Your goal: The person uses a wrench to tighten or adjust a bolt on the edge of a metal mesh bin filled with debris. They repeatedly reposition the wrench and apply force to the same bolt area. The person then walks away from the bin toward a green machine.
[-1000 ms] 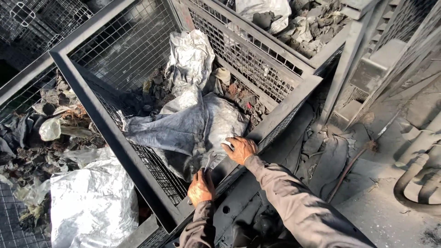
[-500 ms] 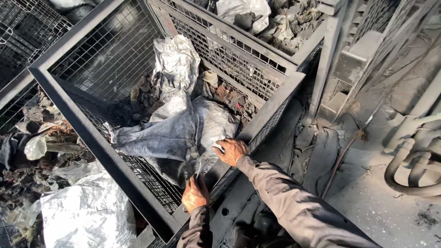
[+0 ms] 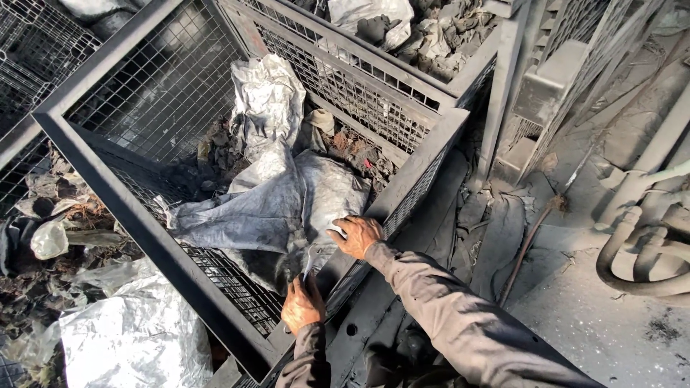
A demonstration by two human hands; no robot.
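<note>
- While the sack is lying inside the cage, stretching away from its near rim, both hands are gripping its near edge.
- The left hand is clamped lower; the right hand is nearer the rim.

A second wire cage stands behind, touching the first one. It is full of grey rags and scraps, with a pale bag on top. On the left, another cage shows at the top corner. Below it lies a heap of dark junk with a small whitish bag and a big shiny silver sack. On the right, the floor is grey and dusty. Thick grey hoses curl there near the edge. A thin rusty rod leans across the ground. A grey metal post stands beside the cage corner.
</note>
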